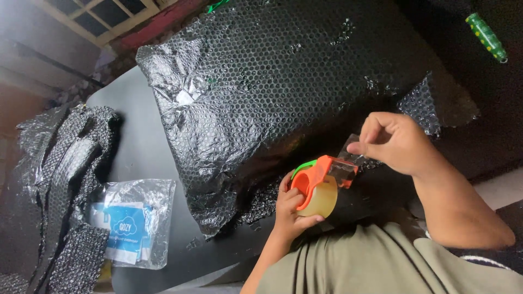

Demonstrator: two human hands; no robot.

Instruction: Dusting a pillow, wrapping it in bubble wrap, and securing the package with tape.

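The left hand (291, 209) is wrapped around a roll of clear tape (320, 200) held in an orange tape dispenser (315, 173), fingers curled firmly about it. Just beside it, the right hand (395, 142) pinches the loose end of the tape (348, 158) between thumb and fingertips, the strip stretched between hand and dispenser. Both hands hover over the near edge of a large parcel wrapped in black bubble wrap (272, 98), which lies across a dark table (141, 147). At the table's left edge sit crumpled bubble wrap scraps (65, 163) and a clear plastic bag (136, 223) holding blue and white paper.
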